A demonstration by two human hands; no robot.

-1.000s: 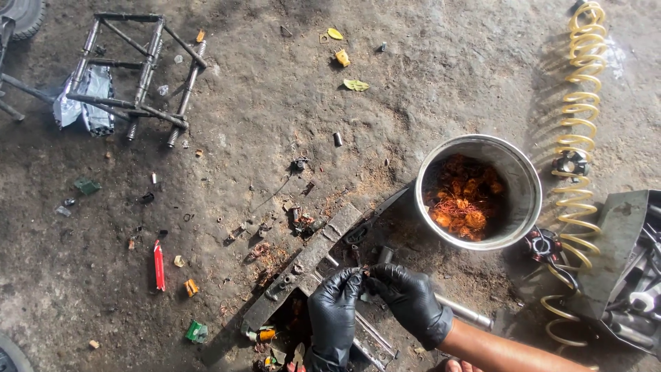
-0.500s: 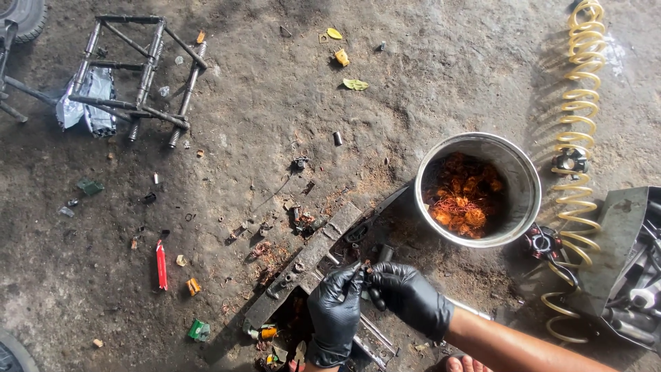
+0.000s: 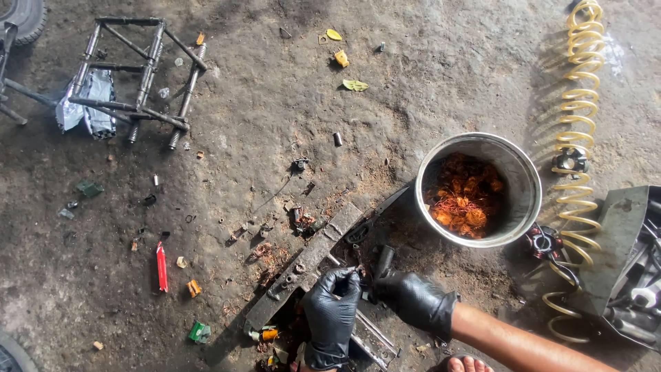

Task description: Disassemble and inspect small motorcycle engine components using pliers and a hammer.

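Working low over a dirt floor (image 3: 427, 76), a person in black gloves brings both hands together over a small dark part (image 3: 363, 284) beside a long grey metal bar (image 3: 310, 258). The left hand (image 3: 332, 318) curls its fingers (image 3: 348, 277) closed around the top of the part, while the right hand (image 3: 413, 297) closes on it from the other side, its bare forearm running off toward the lower right. The part is too small and dark to identify; it sits at the near end of the bar, just in front of the person.

Just beyond the right hand stands a round metal bowl (image 3: 523, 186) holding tangled orange-brown copper wire (image 3: 463, 200). A yellow coiled hose (image 3: 575, 138) runs down the right side of the floor, passing a grey metal case (image 3: 613, 241) at the edge. A black metal frame (image 3: 138, 76) lies at upper left, well apart from the hands, with crumpled silver sheeting (image 3: 88, 103) beneath it. A red stick (image 3: 162, 267), a green scrap (image 3: 200, 332) and small bits of debris lie scattered to the left of the bar. Bare toes (image 3: 463, 364) show at the bottom edge.
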